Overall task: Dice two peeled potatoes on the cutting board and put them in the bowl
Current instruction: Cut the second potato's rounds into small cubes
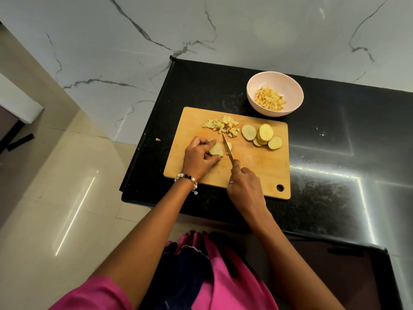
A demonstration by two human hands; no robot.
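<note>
On the wooden cutting board (257, 166) my left hand (199, 158) holds a stack of potato slices (216, 149) between curled fingers and thumb. My right hand (244, 186) grips a small knife (228, 149) whose blade stands in that stack. A pile of diced potato (223, 126) lies at the board's far edge. Several round potato slices (261, 135) overlap to its right. Beyond the board stands a pale pink bowl (290, 86) with diced potato (270, 98) in it.
The board lies on a black stone counter (335, 153) whose left edge is close to the board. One stray potato bit (158, 139) sits on that edge. A marble wall rises behind, and tiled floor lies to the left.
</note>
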